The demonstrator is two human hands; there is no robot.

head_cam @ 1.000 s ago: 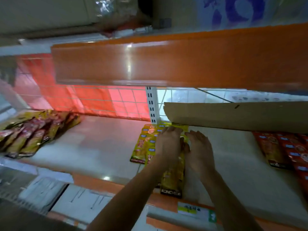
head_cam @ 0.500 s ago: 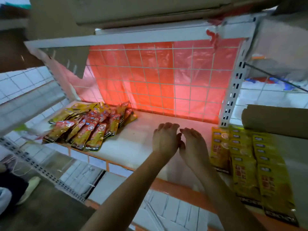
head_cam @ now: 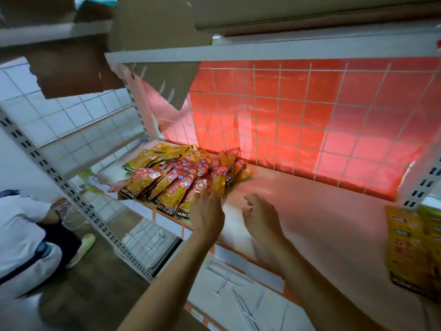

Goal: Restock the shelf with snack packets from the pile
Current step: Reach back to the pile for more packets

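Two bare hands reach in over the front edge of the white shelf (head_cam: 322, 225). The left hand (head_cam: 207, 212) has its fingers stretched out onto the near corner of the pile of snack packets (head_cam: 181, 177), touching the front red-and-gold ones. The right hand (head_cam: 260, 217) hovers just beside it over bare shelf, fingers loosely bent and holding nothing.

The pile lies fanned out at the shelf's left end, with its back packets near the red panel behind a white wire grid (head_cam: 310, 120). An upper shelf (head_cam: 238, 52) sits close overhead, and a torn cardboard sheet (head_cam: 78, 75) hangs over the left side. A slotted upright post (head_cam: 71, 197) runs diagonally to the left of the pile. Below the hands is a lower shelf (head_cam: 238, 297) with thin pale pieces lying on it. Yellow packets (head_cam: 415, 254) lie flat at the shelf's right end, well apart from the pile.

The left hand covers the pile's near right corner, and its fingertips are smeared, so which packet they touch is unclear. Front packets hide most of those behind them. The yellow packets are blurred and cut off by the frame's right edge. At the far left a person in white clothes (head_cam: 21, 237) is low on the floor, only partly in view.
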